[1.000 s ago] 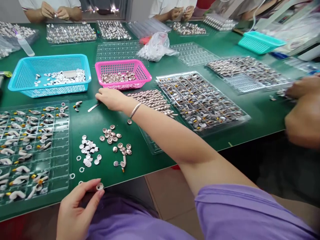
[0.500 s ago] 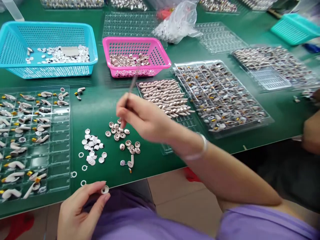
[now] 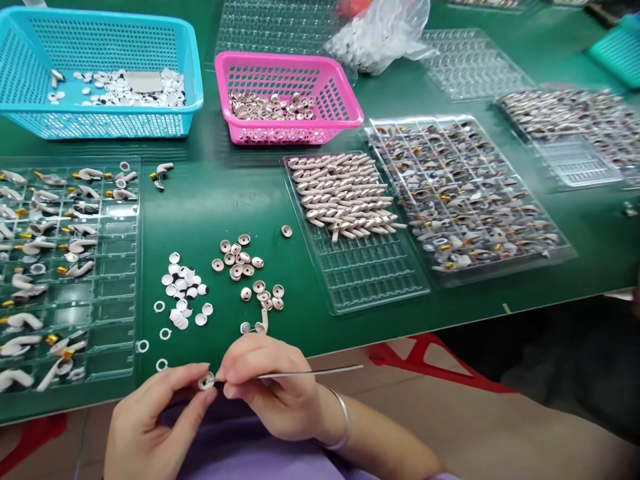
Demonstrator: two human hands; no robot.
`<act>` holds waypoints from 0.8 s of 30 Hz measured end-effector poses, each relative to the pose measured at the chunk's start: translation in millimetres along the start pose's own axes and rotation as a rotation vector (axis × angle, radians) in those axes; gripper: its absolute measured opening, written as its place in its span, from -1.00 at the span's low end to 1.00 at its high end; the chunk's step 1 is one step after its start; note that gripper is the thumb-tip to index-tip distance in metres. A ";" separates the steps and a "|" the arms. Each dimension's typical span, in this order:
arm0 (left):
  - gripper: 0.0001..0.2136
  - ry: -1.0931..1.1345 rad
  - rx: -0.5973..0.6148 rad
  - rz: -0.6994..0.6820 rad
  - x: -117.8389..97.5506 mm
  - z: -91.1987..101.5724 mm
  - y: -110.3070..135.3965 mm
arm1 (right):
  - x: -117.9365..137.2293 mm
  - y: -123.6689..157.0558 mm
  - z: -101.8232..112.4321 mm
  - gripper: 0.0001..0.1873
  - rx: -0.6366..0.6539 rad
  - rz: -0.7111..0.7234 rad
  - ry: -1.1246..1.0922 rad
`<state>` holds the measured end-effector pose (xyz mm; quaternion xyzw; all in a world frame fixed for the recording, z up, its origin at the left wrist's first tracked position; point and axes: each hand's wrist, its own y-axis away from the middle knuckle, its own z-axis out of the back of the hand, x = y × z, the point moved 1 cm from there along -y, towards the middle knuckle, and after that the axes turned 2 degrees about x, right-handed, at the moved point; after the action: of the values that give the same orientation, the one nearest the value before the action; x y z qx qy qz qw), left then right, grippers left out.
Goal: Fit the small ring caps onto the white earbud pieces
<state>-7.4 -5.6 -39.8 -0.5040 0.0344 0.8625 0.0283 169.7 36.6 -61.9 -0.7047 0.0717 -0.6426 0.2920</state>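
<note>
My left hand point(image 3: 150, 420) pinches a small round cap point(image 3: 205, 381) between thumb and fingertips, low at the table's front edge. My right hand point(image 3: 273, 387) is closed on thin metal tweezers point(image 3: 310, 372), whose tips meet the cap. Just beyond lie loose white discs point(image 3: 183, 293), small rings point(image 3: 160, 331) and a cluster of brownish caps point(image 3: 245, 270) on the green table point(image 3: 225, 200). A clear compartment tray point(image 3: 65, 267) with white curved parts sits at the left.
A blue basket point(image 3: 100, 40) of white discs and a pink basket point(image 3: 320, 80) of caps stand at the back. Clear trays with beige tubes point(image 3: 345, 193) and assembled parts point(image 3: 465, 193) fill the right. A plastic bag point(image 3: 385, 33) lies behind. A red stool point(image 3: 425, 360) shows below.
My right hand picked up the tweezers near the pink basket and brought them down to the cap in my left hand. The view tilted down.
</note>
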 end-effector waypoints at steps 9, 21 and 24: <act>-0.85 0.025 -0.029 -0.004 -5.6 -0.5 -1.9 | 3.0 2.6 -0.9 -0.90 0.091 -0.022 0.063; -0.84 0.038 -0.027 0.004 -4.4 -0.2 -0.4 | 2.9 3.1 -2.3 -0.89 0.097 -0.015 0.092; -0.83 0.035 -0.028 0.002 -4.2 -0.1 0.0 | 3.4 2.0 -1.2 -0.88 0.114 0.011 0.117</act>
<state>-5.3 -5.7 -36.2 -0.5192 0.0235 0.8541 0.0198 169.7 33.0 -59.9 -0.6478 0.0555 -0.6841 0.3304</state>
